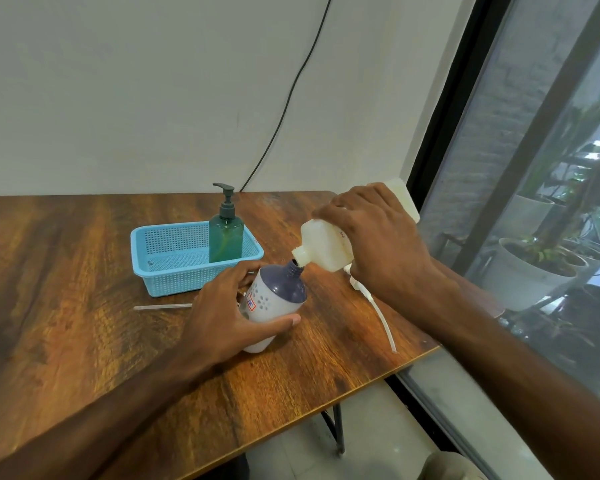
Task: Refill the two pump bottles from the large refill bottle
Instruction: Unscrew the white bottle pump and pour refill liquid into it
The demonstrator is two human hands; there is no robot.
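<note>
My left hand (229, 317) grips a white and purple pump bottle (274, 306) that stands tilted on the wooden table (84, 306), its neck open with no pump on it. My right hand (378, 244) holds the large cream refill bottle (323, 244) tipped over, its spout right at the open neck. A white pump head with a long dip tube (381, 317) lies on the table under my right wrist. A green pump bottle (226, 237) with a dark pump stands in the blue basket (167, 268).
A thin clear tube (163, 306) lies on the table in front of the basket. The table's right edge runs close to a window with a black frame (440, 133). A black cable (291, 95) hangs down the wall behind.
</note>
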